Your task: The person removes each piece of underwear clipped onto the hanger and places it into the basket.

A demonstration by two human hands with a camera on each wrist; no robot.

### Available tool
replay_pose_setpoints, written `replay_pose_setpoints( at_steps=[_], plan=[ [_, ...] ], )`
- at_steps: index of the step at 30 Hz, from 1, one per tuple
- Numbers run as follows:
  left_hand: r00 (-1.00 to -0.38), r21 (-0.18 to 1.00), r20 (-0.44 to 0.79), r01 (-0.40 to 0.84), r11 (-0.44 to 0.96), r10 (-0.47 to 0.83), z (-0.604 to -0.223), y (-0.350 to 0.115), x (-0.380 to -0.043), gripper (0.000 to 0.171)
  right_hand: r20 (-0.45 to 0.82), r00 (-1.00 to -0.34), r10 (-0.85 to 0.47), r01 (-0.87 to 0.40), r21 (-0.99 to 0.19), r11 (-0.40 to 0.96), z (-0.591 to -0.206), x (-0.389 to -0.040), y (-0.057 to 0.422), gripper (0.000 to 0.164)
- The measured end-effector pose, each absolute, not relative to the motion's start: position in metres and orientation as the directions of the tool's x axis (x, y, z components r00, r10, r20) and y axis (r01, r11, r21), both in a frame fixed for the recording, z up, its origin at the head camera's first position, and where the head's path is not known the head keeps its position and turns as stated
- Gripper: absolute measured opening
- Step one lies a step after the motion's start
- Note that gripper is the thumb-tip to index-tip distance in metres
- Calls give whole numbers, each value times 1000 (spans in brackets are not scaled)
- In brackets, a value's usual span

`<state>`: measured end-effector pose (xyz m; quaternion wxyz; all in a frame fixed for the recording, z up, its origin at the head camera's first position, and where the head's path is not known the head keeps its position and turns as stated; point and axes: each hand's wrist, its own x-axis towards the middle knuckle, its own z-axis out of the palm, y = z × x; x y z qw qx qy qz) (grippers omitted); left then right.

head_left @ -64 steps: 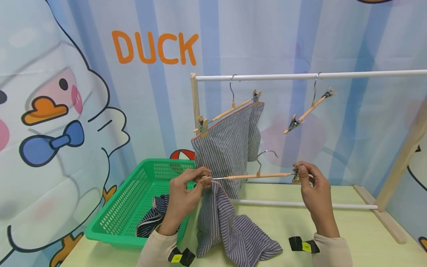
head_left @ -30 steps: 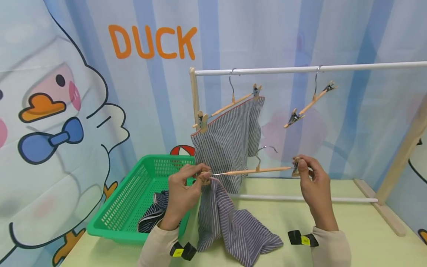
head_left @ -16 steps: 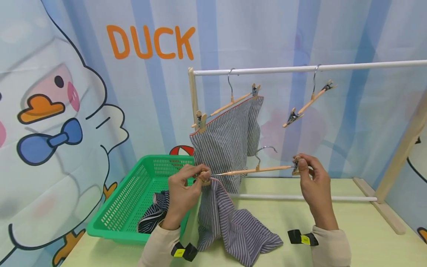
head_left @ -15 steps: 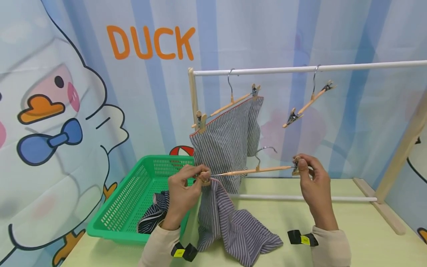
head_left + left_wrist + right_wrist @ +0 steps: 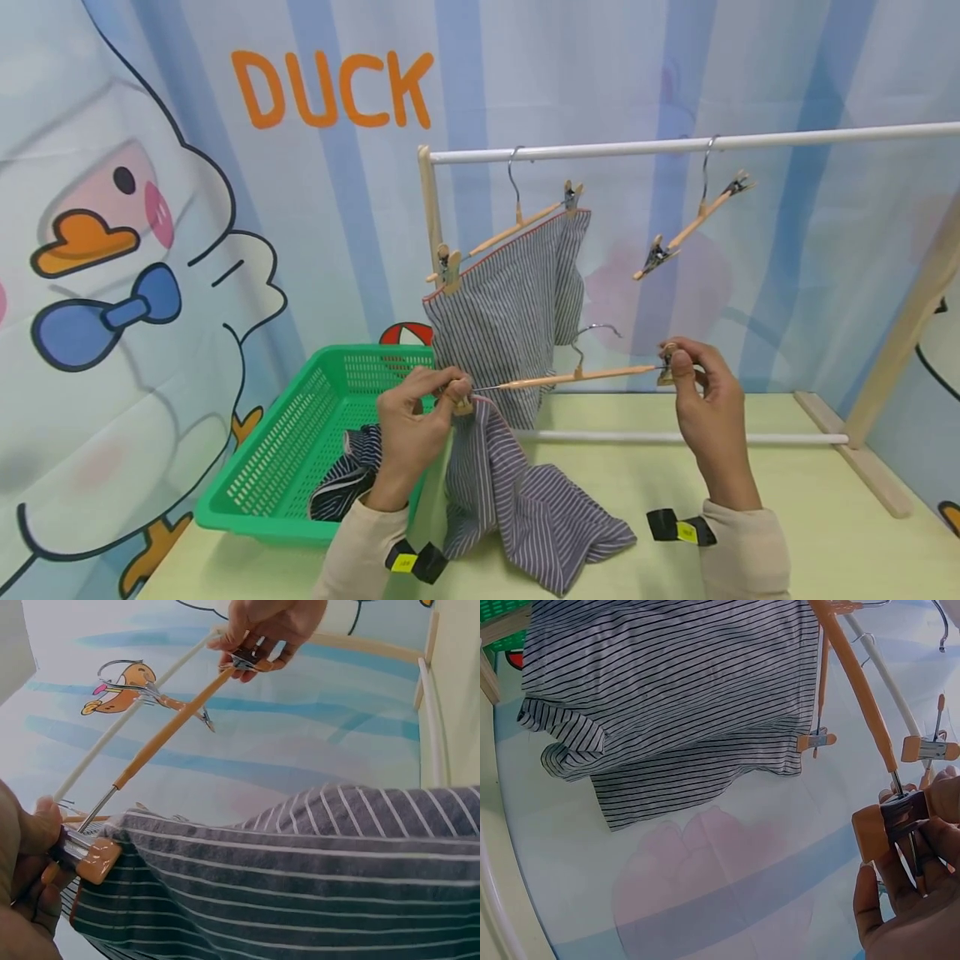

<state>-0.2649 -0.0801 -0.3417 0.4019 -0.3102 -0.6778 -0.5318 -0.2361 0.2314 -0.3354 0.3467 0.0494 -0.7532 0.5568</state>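
A wooden clip hanger [image 5: 577,377] with a metal hook spans both hands, roughly level. My left hand [image 5: 416,425] pinches its left clip [image 5: 97,859], which bites the corner of a grey garment [image 5: 517,500] with white stripes. That garment hangs from this clip and trails onto the table. At the other end my right hand [image 5: 708,408] grips the right clip [image 5: 892,825]; no cloth is in that clip. Behind, grey striped shorts [image 5: 517,292] with a red edge hang from another clip hanger [image 5: 517,225] on the rack.
A white rack rail [image 5: 615,150] also bears a bare clip hanger [image 5: 693,225]. At left stands a green basket [image 5: 247,467] with a dark striped garment [image 5: 348,479] inside. The rack's lower bar [image 5: 600,436] runs low behind the hands, above the pale table [image 5: 825,533].
The head view has shifted slightly, so the rail sits higher in it. The left fingertips have shifted a little, showing more of the left clip. Both hands keep hold of the hanger.
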Motion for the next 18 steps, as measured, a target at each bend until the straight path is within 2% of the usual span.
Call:
replay_pose_setpoints(
  at_steps=[5,11,18],
  plan=[
    [-515,507,857,835,215,-20,-340,-80,-264,12,596,-741,310,-485,-793,369,-334,-235,230,30],
    [-502,495,865,848,191,-16,-338,-81,-262,14,630,-711,313,-519,-770,371,-332,-233,230,26],
    [-504,496,864,848,183,-8,-338,-81,-261,14,634,-709,309,-521,-766,376,-331,-232,230,26]
  ],
)
